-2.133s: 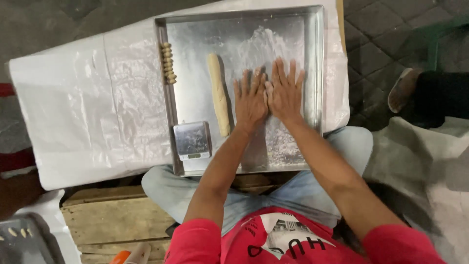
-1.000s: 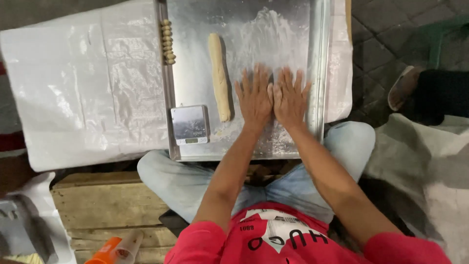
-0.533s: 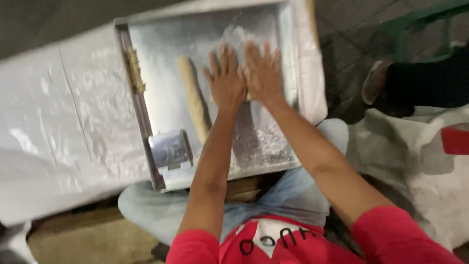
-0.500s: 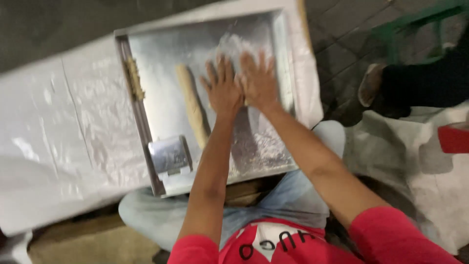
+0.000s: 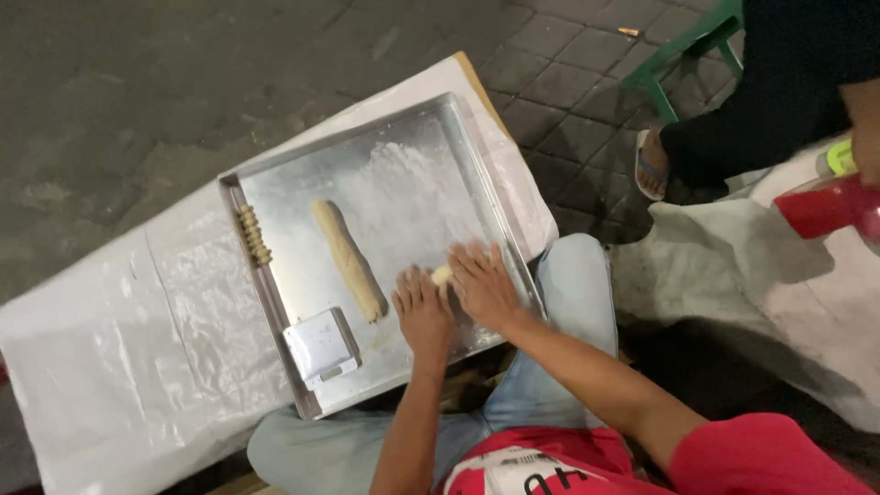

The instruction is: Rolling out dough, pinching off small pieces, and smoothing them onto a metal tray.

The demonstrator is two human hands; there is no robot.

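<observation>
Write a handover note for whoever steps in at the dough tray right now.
Left hand: flat, palm down on the dough piece.
Right hand: flat beside it, also on that piece; no closed grip.
Metal tray: floured, on white plastic sheet.
Done: one rolled dough log lies left of the hands.
Left: the piece under the palms is mostly hidden, shape unclear.
Small scale in the near corner; ridged stick at the left rim.

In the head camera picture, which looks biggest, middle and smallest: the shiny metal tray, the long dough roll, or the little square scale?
1. Square silver metal tray, by far the biggest.
2. Long pale dough roll, longer than the scale but thinner.
3. Small square silver scale, shortest, though wider than the roll, so these two are close.
</observation>
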